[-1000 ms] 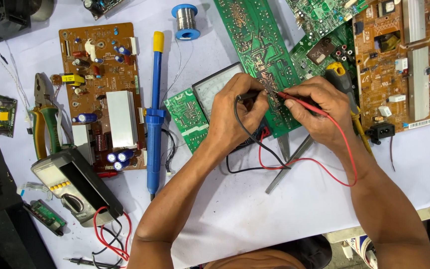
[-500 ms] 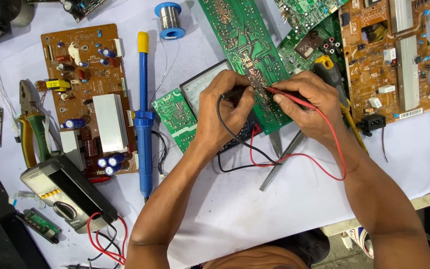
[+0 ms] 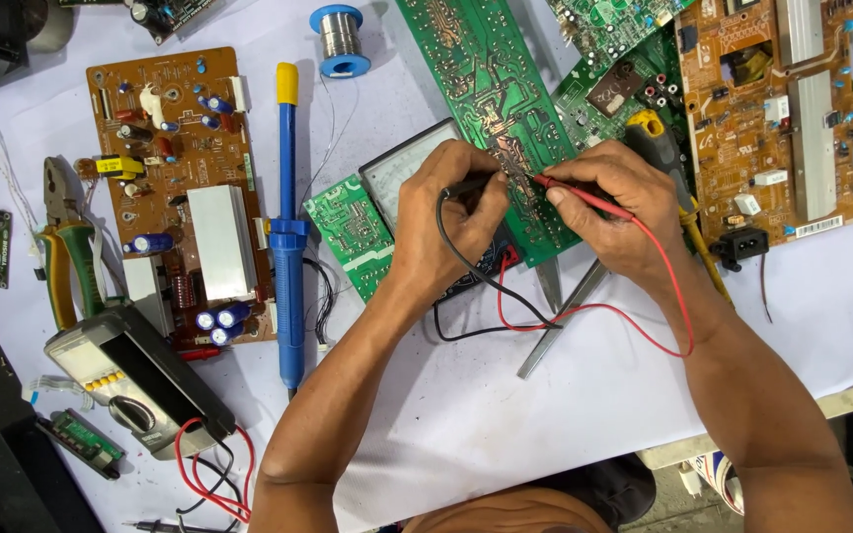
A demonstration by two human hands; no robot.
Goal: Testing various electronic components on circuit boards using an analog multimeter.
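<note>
The left hand [image 3: 451, 222] is clenched around a black probe [image 3: 466, 186], and the right hand [image 3: 609, 202] grips a red probe [image 3: 584, 197] between thumb and fingers. Both tips meet close together on the solder side of the long green board [image 3: 491, 94], which lies tilted across the white table cover [image 3: 545, 415], partly on top of a meter with a pale dial [image 3: 402, 168] and a smaller green board [image 3: 348, 227].

The main risk, as I judge it, is a slip. The two metal tips stand very near to each other among many small solder points, so a little shake of one hand may bridge two neighbouring points or touch the wrong one, and then the reading is false. The board is not fixed; it rests on other things, so pressure from the probes can make it rock or slide.

The red wire [image 3: 644, 326] and the black wire [image 3: 486, 296] loop loosely under the wrists. If a forearm catches one loop, it may pull a probe away from its point, or drag the meter below.

The table is also crowded. A yellow-handled screwdriver [image 3: 659, 148] lies just beside the right hand, and metal tweezers [image 3: 560, 316] lie under the wires. A blue suction pump [image 3: 288, 227] and a brown board [image 3: 175, 188] lie to the left, well apart from the hands. Loose metal near the bare board can touch its tracks if something moves.
</note>
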